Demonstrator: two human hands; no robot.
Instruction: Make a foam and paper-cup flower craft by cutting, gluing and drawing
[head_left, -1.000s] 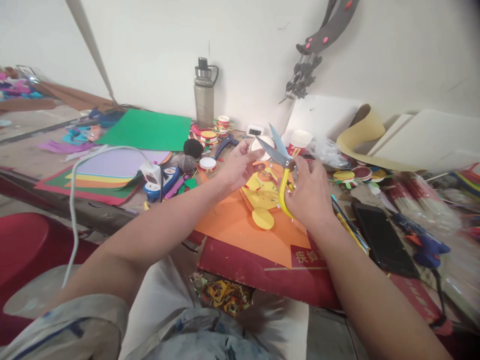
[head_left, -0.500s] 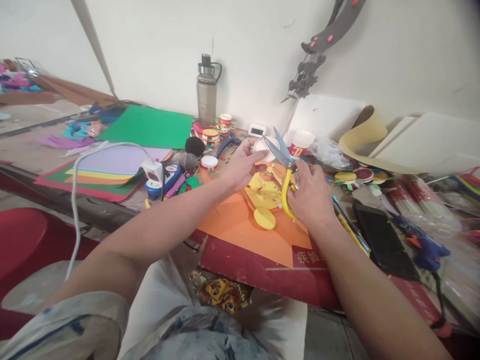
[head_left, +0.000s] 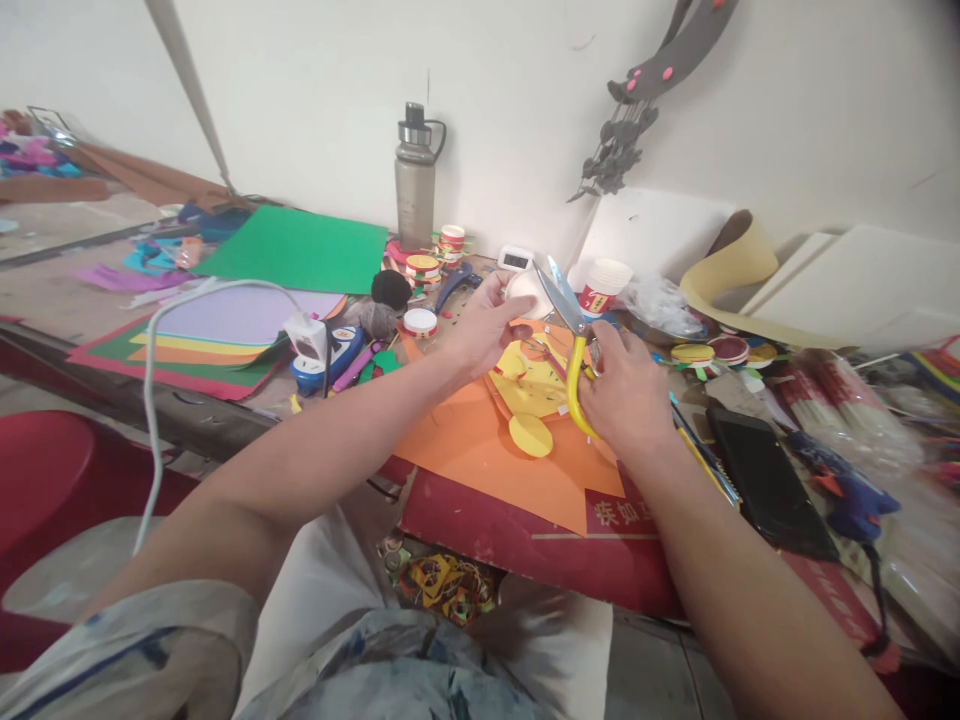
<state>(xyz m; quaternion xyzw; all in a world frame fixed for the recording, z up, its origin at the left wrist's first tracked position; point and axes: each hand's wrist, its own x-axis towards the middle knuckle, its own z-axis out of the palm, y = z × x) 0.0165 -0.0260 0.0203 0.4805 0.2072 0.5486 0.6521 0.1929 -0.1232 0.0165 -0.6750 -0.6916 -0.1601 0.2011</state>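
Observation:
My left hand [head_left: 491,320] pinches a white paper cup [head_left: 528,294], seen as a pale round shape partly covered by the fingers. In my right hand [head_left: 626,385] is a pair of scissors [head_left: 576,385] with yellow handles. Their blades are slightly parted, pointing up and away at the cup's right side; whether they touch it I cannot tell. Below both hands lie orange paper sheets [head_left: 487,460], a yellow patterned sheet [head_left: 536,385] and a yellow paper disc [head_left: 531,436].
Stacked paper cups [head_left: 604,288] stand behind the scissors. A water bottle [head_left: 415,185] is against the wall. Coloured sheets [head_left: 217,320] and a power strip [head_left: 330,360] with a white cable lie left. On the right are a black phone [head_left: 769,480] and a blue glue gun [head_left: 844,490].
The scissor blades have come a little closer together beside the cup. My left hand keeps its hold and has barely moved.

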